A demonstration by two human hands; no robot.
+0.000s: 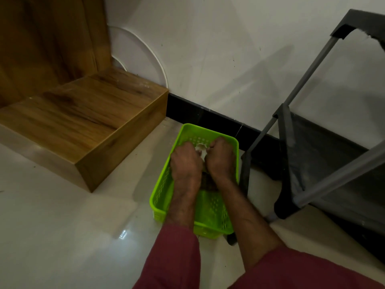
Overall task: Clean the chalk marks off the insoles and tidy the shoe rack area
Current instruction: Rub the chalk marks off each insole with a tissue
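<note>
**Item: two hands at work in a green basket, floor beside the shoe rack**

- Left hand [186, 162] and right hand [222, 159]: close together, knuckles up and fingers curled, both gripping one white wad [201, 147] between them. Whether it is cloth or paper cannot be told.
- Green basket [210, 207]: perforated plastic, standing on the pale tiled floor [62, 226] near the black skirting [208, 116]. Both hands are inside it, towards its far end.
- Dark piece [208, 182]: lies in the basket under the wrists and is mostly hidden. It may be an insole, though no chalk marks can be made out.
- Shoe rack [312, 163]: grey frame with dark shelves, just right of the basket. No shoes are visible on it.
- Wooden step [83, 113]: to the left, apart from the basket.

Step in hand, as judged: readying or wringing the wad for wiping, or else collecting it.

Next move calls for: freeing one hand to steady the dark piece while the other brings the wad flat onto it.
</note>
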